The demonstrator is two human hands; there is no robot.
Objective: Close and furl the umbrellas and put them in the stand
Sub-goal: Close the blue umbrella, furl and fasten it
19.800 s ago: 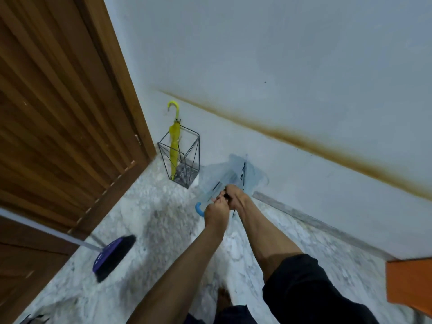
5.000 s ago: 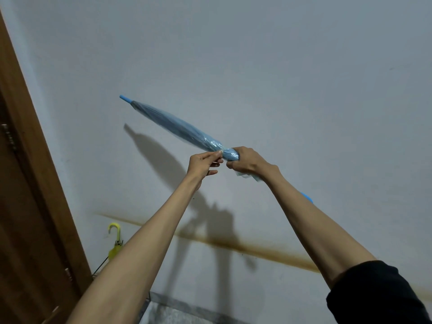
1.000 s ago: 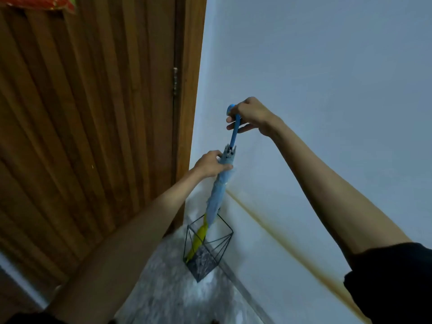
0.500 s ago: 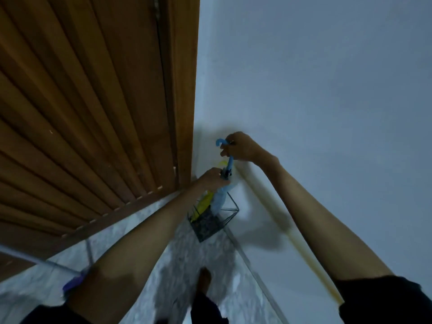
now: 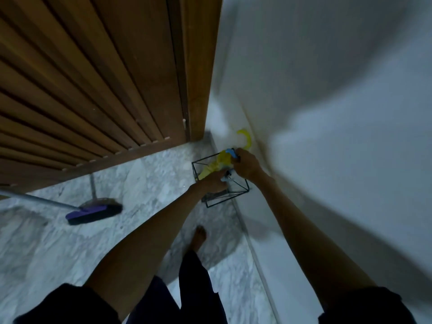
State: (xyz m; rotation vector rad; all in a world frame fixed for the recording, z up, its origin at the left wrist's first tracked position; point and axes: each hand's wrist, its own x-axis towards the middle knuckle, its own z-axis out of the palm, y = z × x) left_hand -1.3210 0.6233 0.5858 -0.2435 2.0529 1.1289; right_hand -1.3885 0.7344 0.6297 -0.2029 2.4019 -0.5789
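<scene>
Standing by the doorframe (image 5: 201,66), the wire stand (image 5: 193,170), yellow umbrella (image 5: 216,166) inside, had taken the blue umbrella (image 5: 230,152) deeper than before. Right hand (image 5: 245,167) gripped its crook at the stand's one o'clock, left hand (image 5: 214,182) pinched its shaft; release looked next.
</scene>
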